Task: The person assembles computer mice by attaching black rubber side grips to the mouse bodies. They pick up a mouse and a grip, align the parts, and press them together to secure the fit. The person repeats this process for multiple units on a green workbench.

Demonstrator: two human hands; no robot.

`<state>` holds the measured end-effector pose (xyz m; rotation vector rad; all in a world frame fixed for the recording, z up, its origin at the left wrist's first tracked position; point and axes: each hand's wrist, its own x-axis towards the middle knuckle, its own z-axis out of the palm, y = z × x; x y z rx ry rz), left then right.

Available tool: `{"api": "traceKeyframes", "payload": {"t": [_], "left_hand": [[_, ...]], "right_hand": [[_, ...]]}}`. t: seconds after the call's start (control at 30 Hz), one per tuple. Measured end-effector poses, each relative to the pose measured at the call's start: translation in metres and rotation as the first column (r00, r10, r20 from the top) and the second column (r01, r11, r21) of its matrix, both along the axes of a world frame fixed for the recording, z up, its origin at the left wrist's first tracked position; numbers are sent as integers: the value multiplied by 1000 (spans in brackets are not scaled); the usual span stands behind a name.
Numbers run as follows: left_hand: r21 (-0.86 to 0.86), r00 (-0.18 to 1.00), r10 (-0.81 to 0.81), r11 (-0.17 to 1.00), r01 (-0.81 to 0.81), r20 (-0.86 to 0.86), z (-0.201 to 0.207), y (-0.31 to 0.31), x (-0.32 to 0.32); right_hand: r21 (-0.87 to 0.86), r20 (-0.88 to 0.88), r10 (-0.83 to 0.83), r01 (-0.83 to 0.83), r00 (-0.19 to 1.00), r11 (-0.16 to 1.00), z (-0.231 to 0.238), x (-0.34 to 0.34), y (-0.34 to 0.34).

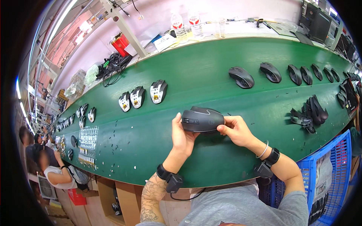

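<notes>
A black computer mouse (202,119) is held level over the green bench between my two hands. My left hand (182,134) cups its left end, fingers partly hidden beneath it. With thumb and fingertips, my right hand (236,130) pinches the rounded right end. Farther back on the bench, to the left, stand several half-assembled mice (137,97) with white and yellow insides showing. To the back right, finished-looking black mice (241,77) form a row. Loose black shell parts (313,115) lie piled right of my right hand.
A clear tray of small parts (88,145) lies at the bench's left. A blue plastic basket (327,169) stands by the right front edge. Bottles (179,28), black cables (115,66) and a red box (120,44) sit along the back shelf. Another person (60,175) works at far left.
</notes>
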<state>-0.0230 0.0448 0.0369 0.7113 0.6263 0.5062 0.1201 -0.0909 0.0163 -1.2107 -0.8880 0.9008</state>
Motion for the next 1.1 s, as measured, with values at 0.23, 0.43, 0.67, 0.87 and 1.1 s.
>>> {"api": "traceKeyframes", "payload": {"t": [0.23, 0.43, 0.67, 0.87, 1.1], "left_hand": [[93, 997, 17, 996, -11, -74, -4, 3, 2], [238, 978, -208, 950, 204, -10, 8, -12, 2], [442, 941, -316, 831, 337, -122, -2, -31, 6], [365, 951, -279, 878, 309, -134, -8, -26, 4], [355, 930, -319, 861, 365, -182, -8, -9, 20]], "right_hand": [[-27, -86, 45, -48, 995, 998, 0, 13, -3], [-7, -557, 73, -92, 827, 996, 3, 22, -5], [-54, -594, 55, -108, 802, 993, -4, 17, -4], [-107, -426, -31, -16, 904, 994, -5, 8, -2], [-341, 78, -53, 77, 996, 937, 19, 31, -7]]}}
